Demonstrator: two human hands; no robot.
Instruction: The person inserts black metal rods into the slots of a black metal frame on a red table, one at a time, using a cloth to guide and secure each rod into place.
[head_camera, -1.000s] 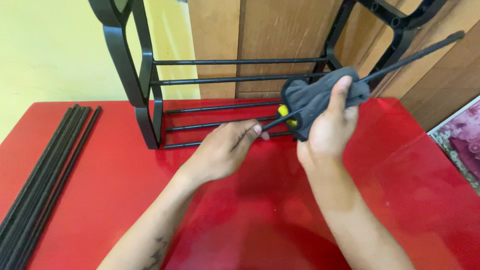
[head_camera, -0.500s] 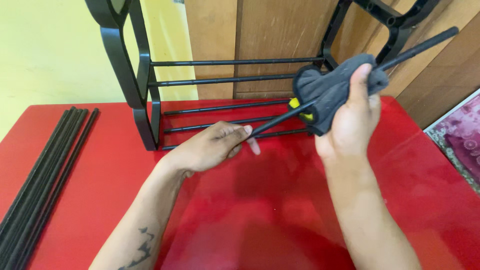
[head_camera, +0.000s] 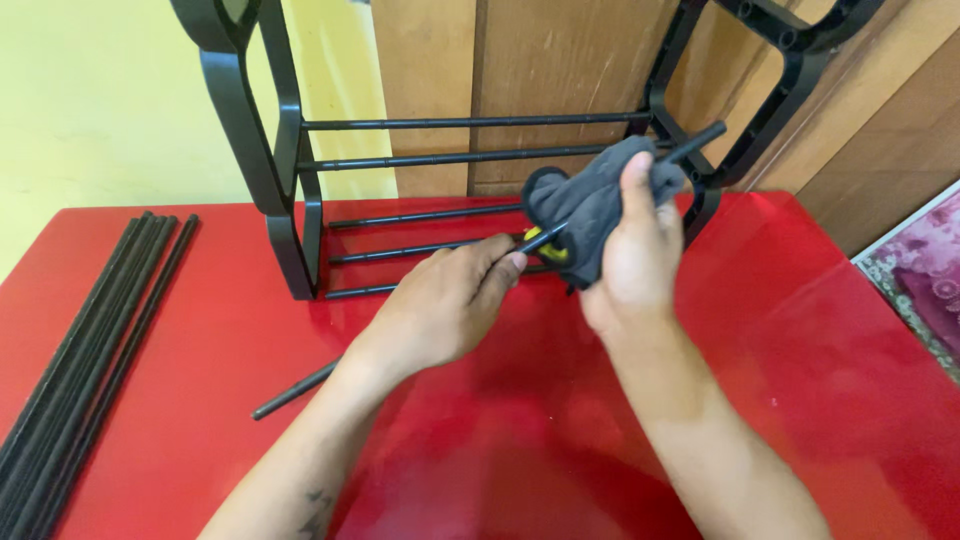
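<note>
Left hand (head_camera: 445, 305) pinched thin black metal rod (head_camera: 300, 388), its near end over red glossy table (head_camera: 800, 330). Right hand (head_camera: 630, 260) clamped grey cloth (head_camera: 590, 200) around rod's far part. Black plastic-and-rod rack (head_camera: 290, 200) part-built; bundle of spare black rods (head_camera: 90, 340) unfitted.

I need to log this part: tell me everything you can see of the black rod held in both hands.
The black rod is thin, straight, round and dark, apparently metal. It slants from lower left, its end low over the red table, up to the upper right, ending near the black rack. The left hand grips its middle. The right hand wraps a grey cloth around its upper part. A yellow patch shows at the cloth. Whether its lower end touches the table is unclear.
</note>
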